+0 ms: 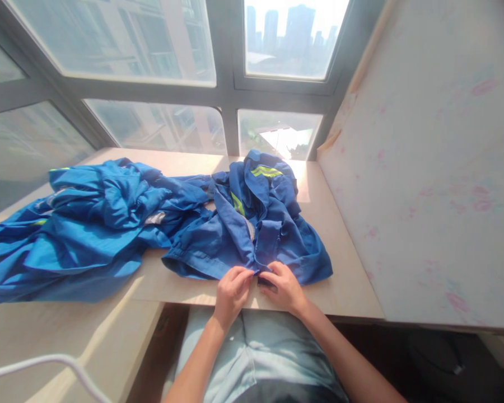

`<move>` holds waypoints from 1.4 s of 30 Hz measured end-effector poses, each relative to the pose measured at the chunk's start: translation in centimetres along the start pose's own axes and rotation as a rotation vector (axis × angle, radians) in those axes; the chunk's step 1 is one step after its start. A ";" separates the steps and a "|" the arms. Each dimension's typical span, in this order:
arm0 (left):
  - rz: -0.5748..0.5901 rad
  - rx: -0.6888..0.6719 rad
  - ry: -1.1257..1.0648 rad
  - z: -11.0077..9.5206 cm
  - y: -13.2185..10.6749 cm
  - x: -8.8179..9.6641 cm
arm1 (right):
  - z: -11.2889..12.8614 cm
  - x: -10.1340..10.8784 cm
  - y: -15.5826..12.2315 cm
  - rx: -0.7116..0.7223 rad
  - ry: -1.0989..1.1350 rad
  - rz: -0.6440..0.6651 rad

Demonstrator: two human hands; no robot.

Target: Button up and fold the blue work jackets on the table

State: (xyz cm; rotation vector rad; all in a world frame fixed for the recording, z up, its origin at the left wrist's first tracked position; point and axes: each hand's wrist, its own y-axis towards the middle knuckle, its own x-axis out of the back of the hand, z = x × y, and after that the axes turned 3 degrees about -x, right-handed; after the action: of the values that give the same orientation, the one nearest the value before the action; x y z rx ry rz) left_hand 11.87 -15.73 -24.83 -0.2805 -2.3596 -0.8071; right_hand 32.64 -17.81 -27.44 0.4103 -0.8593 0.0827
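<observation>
A blue work jacket (214, 240) with yellow-green reflective stripes lies crumpled on the pale wooden board in front of me. My left hand (232, 291) pinches the bottom hem at the jacket's front opening. Close beside it, my right hand (282, 286) grips the hem on the other side of the opening. The fingertips of both hands nearly meet there. What sits between them, perhaps the ends of the front fastening, is too small to make out. The upper part of the jacket is bunched toward the window.
Another heap of blue clothing (96, 224) with reflective strips lies to the left. The wooden surface (344, 291) ends near my lap. Windows (273, 134) close off the back, and a flower-patterned wall (437, 184) rises on the right. A white cable (67, 361) curves at lower left.
</observation>
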 end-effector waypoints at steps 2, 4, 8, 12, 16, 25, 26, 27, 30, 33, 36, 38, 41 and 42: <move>0.007 0.007 -0.004 0.0 0.0 0.0 | 0.2 0.0 0.0 -0.015 -0.037 -0.004; 0.010 0.003 0.005 0.0 -0.1 0.0 | 0.3 -0.1 -0.1 -0.030 -0.069 -0.011; 0.002 -0.016 0.020 0.3 -0.3 -0.2 | 0.8 0.2 0.1 -0.021 -0.130 0.016; -0.025 -0.014 0.006 0.6 -0.4 -0.6 | 1.4 0.3 0.4 -0.012 -0.223 0.060; -0.020 0.012 0.010 0.7 -0.4 -0.8 | 1.6 0.0 0.6 -0.003 -0.267 0.037; 0.014 0.005 0.037 0.5 -0.4 -0.5 | 0.7 -0.4 0.2 -0.075 -0.013 -0.054; 0.024 -0.009 0.055 0.5 -0.4 -0.6 | 0.7 -0.3 0.1 -0.103 0.058 -0.069; 0.034 -0.029 0.076 0.5 -0.5 -0.7 | 0.6 -0.1 0.2 -0.131 0.128 -0.081; 0.045 -0.108 0.155 0.5 -0.6 -1.0 | 0.7 0.4 0.3 -0.192 0.276 -0.094; 0.063 -0.168 0.222 0.5 -0.7 -1.2 | 0.7 0.8 0.4 -0.227 0.325 -0.090; 0.082 -0.177 0.254 0.3 -0.7 -1.1 | 0.7 0.9 0.3 -0.235 0.337 -0.071; 0.080 -0.177 0.267 0.2 -0.7 -1.1 | 0.7 1.0 0.3 -0.228 0.339 -0.058; 0.064 -0.207 0.286 0.1 -0.7 -1.0 | 0.5 0.9 0.2 -0.215 0.332 -0.048; 0.058 -0.221 0.292 0.1 -0.7 -1.0 | 0.5 0.9 0.2 -0.211 0.326 -0.048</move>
State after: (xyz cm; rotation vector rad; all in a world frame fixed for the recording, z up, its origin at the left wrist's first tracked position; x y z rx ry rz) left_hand 12.40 -16.20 -25.84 -0.2995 -1.9855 -1.0095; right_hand 32.83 -17.92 -26.48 0.2110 -0.5290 0.0129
